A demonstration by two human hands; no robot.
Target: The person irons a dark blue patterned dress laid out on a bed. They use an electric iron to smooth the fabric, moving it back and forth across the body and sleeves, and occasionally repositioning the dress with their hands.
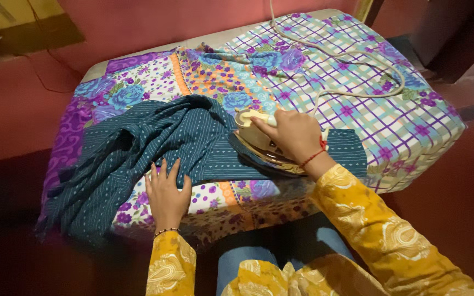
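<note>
A dark teal patterned cloth (154, 142) lies crumpled over a table covered with a floral and checked sheet (357, 71). My right hand (292, 134) grips the handle of a cream electric iron (256, 140) that rests on the teal cloth near the table's front edge. My left hand (165, 192) lies flat, fingers spread, pressing the cloth's lower edge at the front of the table. Both arms wear yellow patterned sleeves.
The iron's pale cord (352, 60) loops across the checked part of the sheet toward the back. Red walls and floor (456, 208) surround the table. My knees in blue trousers (259, 257) sit under the front edge.
</note>
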